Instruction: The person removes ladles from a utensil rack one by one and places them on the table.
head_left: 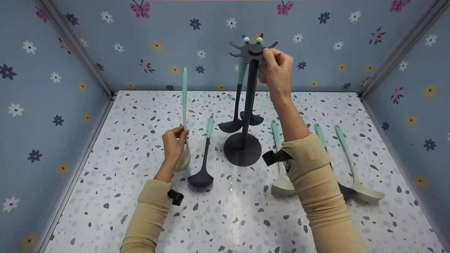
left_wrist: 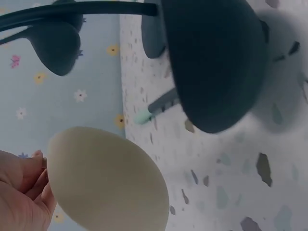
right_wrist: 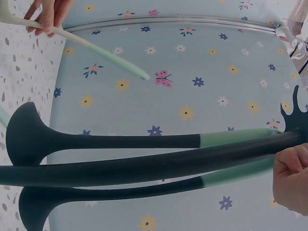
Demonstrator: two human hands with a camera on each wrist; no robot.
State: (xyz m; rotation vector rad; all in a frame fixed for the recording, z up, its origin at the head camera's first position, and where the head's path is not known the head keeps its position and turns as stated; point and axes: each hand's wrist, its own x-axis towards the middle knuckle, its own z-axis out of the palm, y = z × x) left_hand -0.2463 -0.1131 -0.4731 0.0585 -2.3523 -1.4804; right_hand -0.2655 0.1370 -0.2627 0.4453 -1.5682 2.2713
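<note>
My left hand point(head_left: 173, 143) pinches the shaft of a cream ladle point(head_left: 185, 93) with a mint handle. That ladle stands upright, its bowl low and its handle pointing up. At the black utensil stand point(head_left: 251, 93), my right hand point(head_left: 280, 73) grips the hooked top by a hook on its right side. Two dark ladles, one with its bowl at left point(head_left: 230, 125) and one at right point(head_left: 256, 119), hang by mint handles from the far hooks. Between my left hand and the stand's round base lies another dark ladle point(head_left: 201, 178).
Right of the stand lie a cream ladle point(head_left: 283, 186), a dark ladle point(head_left: 347, 191) partly hidden by my right sleeve, and a further cream ladle point(head_left: 367, 194). Blue patterned panels point(head_left: 211, 21) close off the speckled table point(head_left: 123, 147) at the back and sides.
</note>
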